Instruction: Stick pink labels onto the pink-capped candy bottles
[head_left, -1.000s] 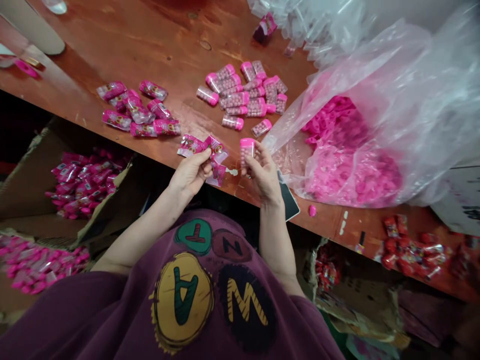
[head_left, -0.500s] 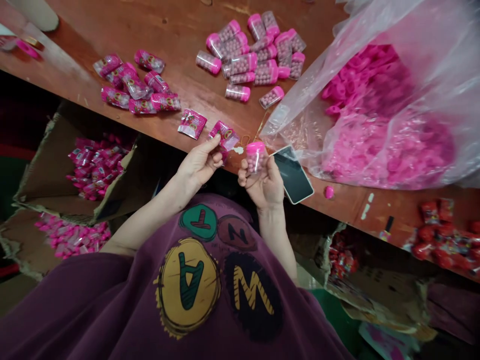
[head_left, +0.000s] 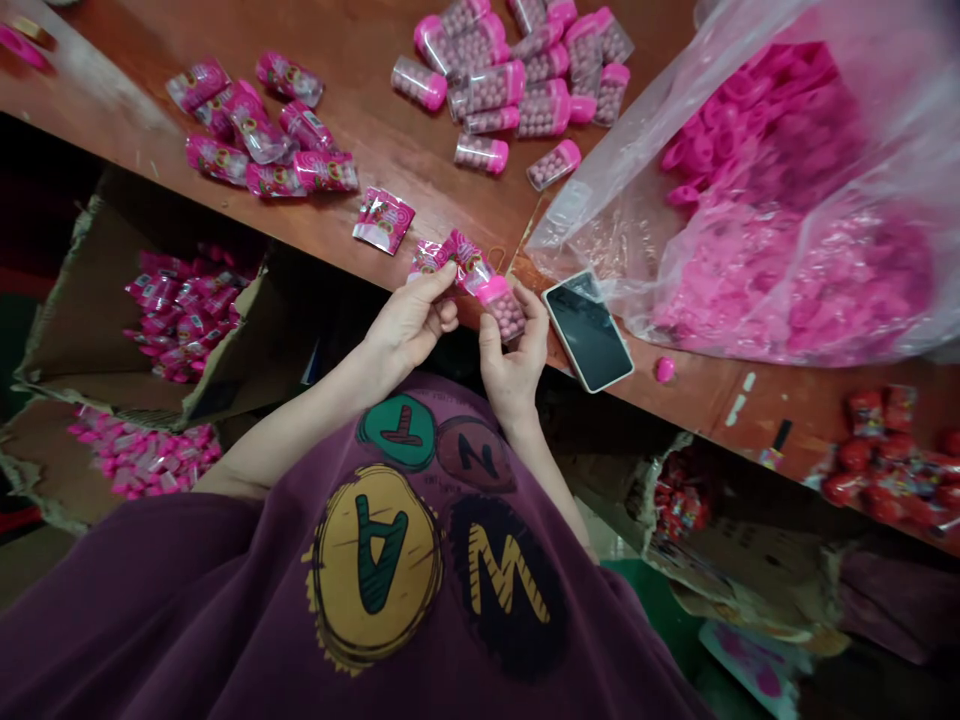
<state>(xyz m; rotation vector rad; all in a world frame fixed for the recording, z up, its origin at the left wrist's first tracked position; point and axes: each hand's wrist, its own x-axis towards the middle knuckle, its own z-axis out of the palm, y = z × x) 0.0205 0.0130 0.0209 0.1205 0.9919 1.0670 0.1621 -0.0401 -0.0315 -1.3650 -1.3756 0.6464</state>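
My left hand (head_left: pixel 409 325) pinches a pink printed wrapper (head_left: pixel 459 255) at the table's near edge. My right hand (head_left: pixel 513 362) grips a small clear candy bottle with a pink cap (head_left: pixel 504 305), tilted so its cap end meets the wrapper's mouth. The two hands are close together above the edge of the brown wooden table (head_left: pixel 360 100). One flat wrapper (head_left: pixel 384 220) lies just left of them. Farther back sit a pile of wrapped bottles (head_left: pixel 255 135) and a pile of bare pink-capped bottles (head_left: pixel 517 75).
A phone (head_left: pixel 589 330) lies face up right of my hands, with a loose pink cap (head_left: pixel 664 369) beside it. A large clear bag of pink caps (head_left: pixel 787 190) fills the right. A cardboard box of wrapped bottles (head_left: pixel 180 310) stands below left. Red packets (head_left: pixel 885 470) lie far right.
My hands have come together: the bottle, held upright before, is now tilted with its cap end at the wrapper. The view has shifted, so the table sits higher in frame.
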